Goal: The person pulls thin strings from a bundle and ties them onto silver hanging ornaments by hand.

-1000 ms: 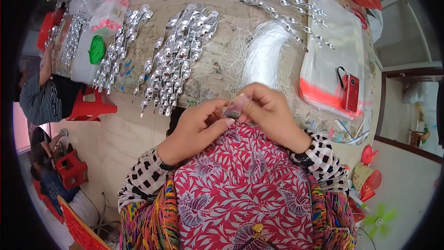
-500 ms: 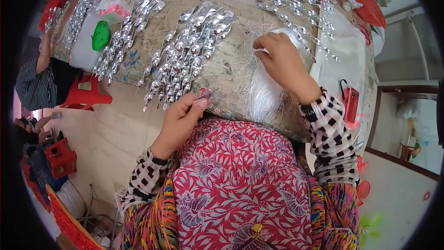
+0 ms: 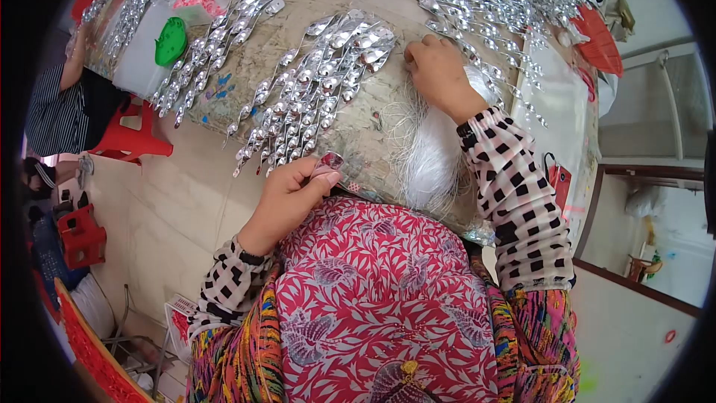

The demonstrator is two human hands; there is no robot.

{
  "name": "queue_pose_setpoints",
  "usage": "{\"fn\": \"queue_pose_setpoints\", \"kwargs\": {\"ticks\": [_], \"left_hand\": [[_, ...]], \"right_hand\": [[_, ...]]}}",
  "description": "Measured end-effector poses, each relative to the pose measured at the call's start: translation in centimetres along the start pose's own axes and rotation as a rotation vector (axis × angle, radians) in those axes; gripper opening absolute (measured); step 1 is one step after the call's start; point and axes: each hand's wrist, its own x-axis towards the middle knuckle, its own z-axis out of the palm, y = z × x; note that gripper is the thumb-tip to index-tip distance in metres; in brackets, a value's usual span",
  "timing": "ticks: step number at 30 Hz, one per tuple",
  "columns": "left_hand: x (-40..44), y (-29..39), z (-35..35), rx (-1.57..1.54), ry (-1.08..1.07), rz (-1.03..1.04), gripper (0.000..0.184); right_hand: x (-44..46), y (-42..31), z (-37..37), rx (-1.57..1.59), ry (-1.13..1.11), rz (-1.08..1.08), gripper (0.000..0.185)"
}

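Between thumb and fingers, my left hand (image 3: 291,198) pinches a small shiny piece (image 3: 329,162) just past the table's near edge. My right hand (image 3: 440,75) is over the upper end of a bundle of white thread (image 3: 434,157), its fingers curled; whatever they hold is too small to make out. Left of it, a fan of twisted silver strands (image 3: 321,89) lies on the table (image 3: 276,30). More silver strands (image 3: 485,0) are heaped behind my right hand.
A green piece (image 3: 171,41) and another silver bunch (image 3: 216,48) lie at the left. A red phone-like object (image 3: 559,183) is beside my right sleeve. Another person in a striped top (image 3: 56,112) sits by a red stool (image 3: 134,138); a red stool (image 3: 82,235) stands lower left.
Both hands were together at first; my right hand has since moved out over the thread and farther up the table. My left hand keeps the shiny piece near the edge. The view has shifted.
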Motion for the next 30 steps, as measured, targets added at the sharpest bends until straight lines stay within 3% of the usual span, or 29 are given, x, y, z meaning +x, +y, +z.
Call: {"fn": "queue_pose_setpoints", "kwargs": {"ticks": [7, 10, 12, 15, 16, 18, 24, 30], "left_hand": [[0.0, 0.6, 0.2, 0.030, -0.019, -0.033, 0.016], [0.2, 0.4, -0.3, 0.036, -0.037, -0.008, 0.015], [0.4, 1.0, 0.0, 0.031, -0.016, -0.006, 0.014], [1.3, 1.3, 0.6, 0.027, -0.002, 0.020, 0.011], [1.7, 1.4, 0.8, 0.026, -0.001, 0.038, 0.011], [2.6, 2.7, 1.5, 0.010, 0.010, 0.022, 0.012], [6.6, 4.9, 3.5, -0.041, 0.013, 0.073, 0.025], [9.8, 5.5, 5.3, -0.004, -0.016, 0.172, 0.030]], "right_hand": [[0.4, 1.0, 0.3, -0.017, 0.000, -0.113, 0.011], [0.5, 1.6, -1.0, 0.211, -0.017, -0.088, 0.010], [-0.3, 1.5, -2.3, 0.543, -0.040, 0.135, 0.010], [-1.4, 1.3, -4.1, 0.786, -0.167, 0.287, 0.014], [-1.7, 1.8, -3.6, 0.784, -0.162, 0.292, 0.014], [-2.5, 2.8, -2.2, 1.139, -0.134, 0.155, 0.012], [-4.8, 0.0, -4.7, 0.960, -0.189, 0.130, 0.009], [-5.8, -0.2, -4.7, 0.988, -0.130, 0.085, 0.007]]}}
